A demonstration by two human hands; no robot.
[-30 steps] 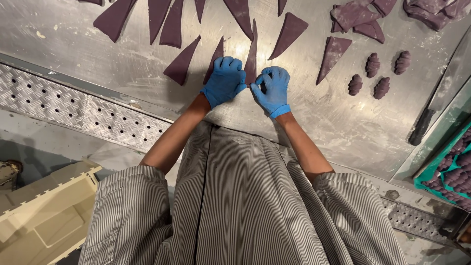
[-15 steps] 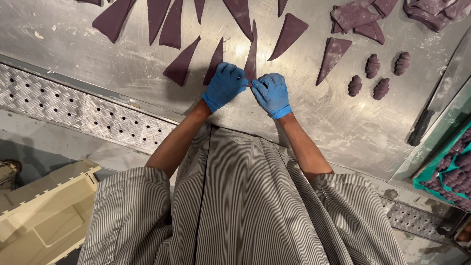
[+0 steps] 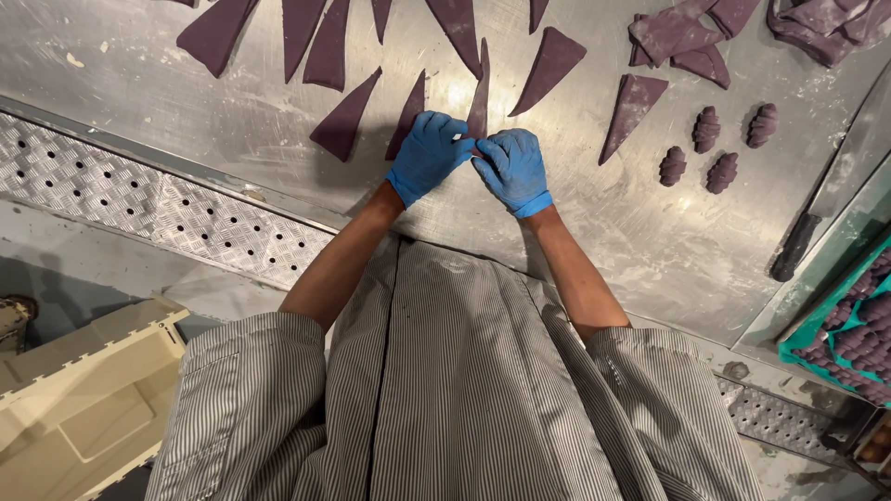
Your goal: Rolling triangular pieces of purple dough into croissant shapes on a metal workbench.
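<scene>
Both my hands wear blue gloves and meet at the near end of a narrow purple dough triangle (image 3: 479,93) lying on the steel worktable (image 3: 232,111). My left hand (image 3: 427,156) and my right hand (image 3: 512,169) pinch the triangle's wide end between their fingertips. More purple dough triangles (image 3: 345,119) lie flat to the left and beyond. Another triangle (image 3: 551,57) lies just right of the held one.
Several rolled purple dough pieces (image 3: 707,130) sit at the right, with a triangle (image 3: 631,113) beside them. A heap of dough scraps (image 3: 687,32) lies at the top right. A teal tray (image 3: 840,334) holds rolled pieces. A black-handled knife (image 3: 796,246) rests nearby. A cream crate (image 3: 83,399) stands lower left.
My hands have moved slightly away from me along the triangle and drawn closer together, fingertips now gathered on its wide end.
</scene>
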